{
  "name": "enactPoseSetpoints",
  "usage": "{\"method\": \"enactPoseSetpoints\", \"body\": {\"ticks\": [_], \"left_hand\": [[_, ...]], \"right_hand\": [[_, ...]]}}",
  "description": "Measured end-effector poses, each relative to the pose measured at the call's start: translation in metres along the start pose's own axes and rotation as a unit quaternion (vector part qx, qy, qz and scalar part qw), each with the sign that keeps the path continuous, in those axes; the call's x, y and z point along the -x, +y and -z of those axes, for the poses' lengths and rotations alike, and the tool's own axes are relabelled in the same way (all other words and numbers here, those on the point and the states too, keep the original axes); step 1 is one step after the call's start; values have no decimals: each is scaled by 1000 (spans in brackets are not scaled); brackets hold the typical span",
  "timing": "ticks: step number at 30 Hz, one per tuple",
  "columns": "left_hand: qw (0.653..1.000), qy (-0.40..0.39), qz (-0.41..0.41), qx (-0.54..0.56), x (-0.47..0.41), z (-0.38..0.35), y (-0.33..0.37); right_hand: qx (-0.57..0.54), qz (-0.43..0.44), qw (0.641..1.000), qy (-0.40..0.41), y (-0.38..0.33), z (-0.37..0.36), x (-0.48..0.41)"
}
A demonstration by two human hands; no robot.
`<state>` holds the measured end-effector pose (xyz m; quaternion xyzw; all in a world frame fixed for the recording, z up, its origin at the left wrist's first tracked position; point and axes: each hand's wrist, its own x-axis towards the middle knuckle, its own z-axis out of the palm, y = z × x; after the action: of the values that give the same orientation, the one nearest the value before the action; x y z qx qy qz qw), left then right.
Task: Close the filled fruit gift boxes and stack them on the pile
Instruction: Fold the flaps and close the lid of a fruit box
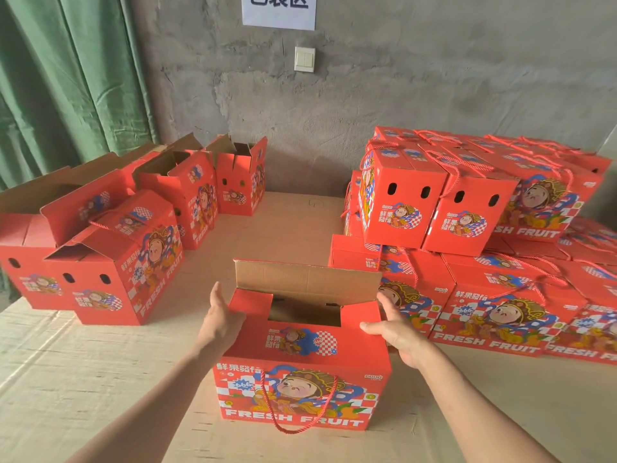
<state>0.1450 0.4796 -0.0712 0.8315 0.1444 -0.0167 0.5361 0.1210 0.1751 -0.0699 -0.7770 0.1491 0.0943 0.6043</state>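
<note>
The fruit gift box (302, 365) stands on the tabletop (100, 379) straight in front of me, and I place everything else from it. My left hand (222, 319) lies flat against its left end, fingers straight and together, gripping nothing. My right hand (397, 332) is at its right end, fingers also straight, with the thumb reaching over the edge of the near top flap (300, 339), which is folded down. The far flap (307, 282) stands upright, showing its brown inside, so the top is only half closed. A red rope handle (300, 409) hangs down the box's front face. To the right of the box and behind it sits the pile of closed boxes (467, 212). To its left stand several open boxes (100, 259). On the wall beyond it is a light switch (304, 59).
</note>
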Motion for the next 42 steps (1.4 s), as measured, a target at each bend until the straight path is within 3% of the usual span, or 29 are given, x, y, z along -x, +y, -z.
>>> {"method": "enactPoseSetpoints", "body": {"ticks": [4, 6, 9, 12, 15, 17, 21, 23, 25, 29, 35, 42], "left_hand": [[984, 77, -147, -63, 8, -2, -6], [957, 104, -233, -140, 13, -2, -9], [894, 76, -330, -292, 17, -4, -11], [886, 64, -321, -329, 18, -5, -12], [884, 74, -325, -328, 18, -7, -11], [882, 68, -321, -338, 17, -8, -10], [863, 24, -309, -398, 12, -5, -3], [837, -23, -317, -445, 3, -2, 5], [816, -84, -317, -477, -7, -1, 18], [811, -162, -305, -473, -21, 4, 35], [739, -164, -336, -560, -29, -1, 32], [740, -151, -363, -546, -31, -1, 24]], "right_hand": [[-10, 47, 999, 0, 4, 2, -3], [7, 80, 997, 1, 6, 4, 0], [69, 124, 990, -10, 10, 8, 6], [174, 161, 971, -34, 9, 15, 12], [276, 169, 940, -110, 0, 21, 15], [331, 192, 918, -106, -11, 19, 13], [527, 219, 815, -104, -26, 8, 3], [566, 201, 791, -121, -27, 6, 0], [564, 210, 791, -112, -27, 7, 0], [568, 227, 787, -88, -24, 4, 2], [568, 231, 787, -73, -17, 1, 1], [545, 230, 803, -78, -12, 0, -1]]}}
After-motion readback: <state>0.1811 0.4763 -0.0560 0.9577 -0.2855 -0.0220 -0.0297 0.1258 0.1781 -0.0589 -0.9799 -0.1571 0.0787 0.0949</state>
